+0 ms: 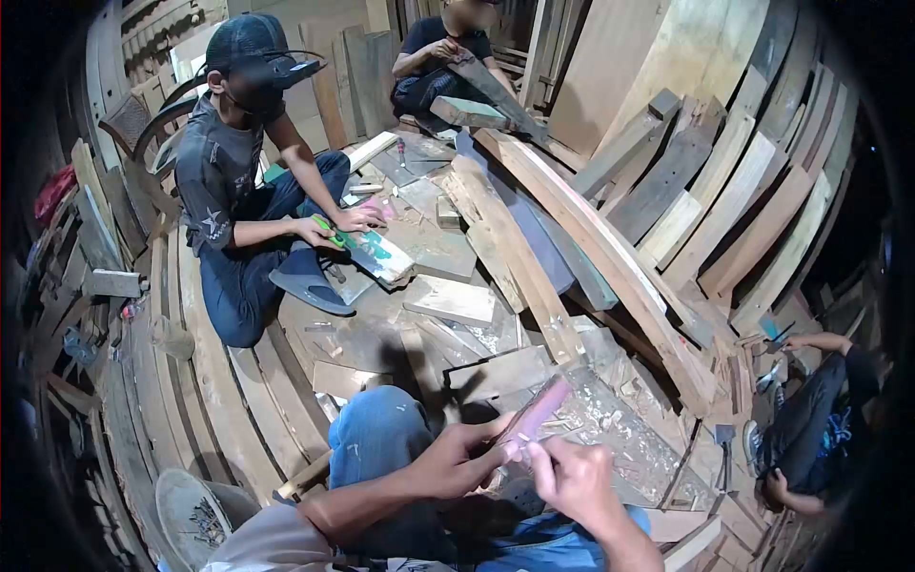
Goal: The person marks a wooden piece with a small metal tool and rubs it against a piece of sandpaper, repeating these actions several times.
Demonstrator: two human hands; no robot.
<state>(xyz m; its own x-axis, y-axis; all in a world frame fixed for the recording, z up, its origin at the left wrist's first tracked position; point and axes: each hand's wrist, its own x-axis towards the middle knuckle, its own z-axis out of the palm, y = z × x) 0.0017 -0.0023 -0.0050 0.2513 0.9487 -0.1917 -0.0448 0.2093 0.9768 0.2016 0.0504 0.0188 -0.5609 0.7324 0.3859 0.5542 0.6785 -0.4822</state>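
My left hand [472, 456] is wrapped around a narrow strip of wood with a pink face [541, 408] and a dark edge, tilted up and away from me over my lap. At its near end, my right hand [577, 477] is closed, thumb and fingers pinched together by the left fingertips. Something small and pale shows at the pinch, too small to name. Beneath both hands are my jeans-clad knee [379, 424] and a wood-littered floor.
Across from me a seated person [253, 181] holds a green-handled tool on a painted board [379, 255]. Another person [453, 57] works at the back with a plank; a third [820, 419] sits at right. Long beams [591, 238] cross the floor. A bucket of nails [195, 520] stands lower left.
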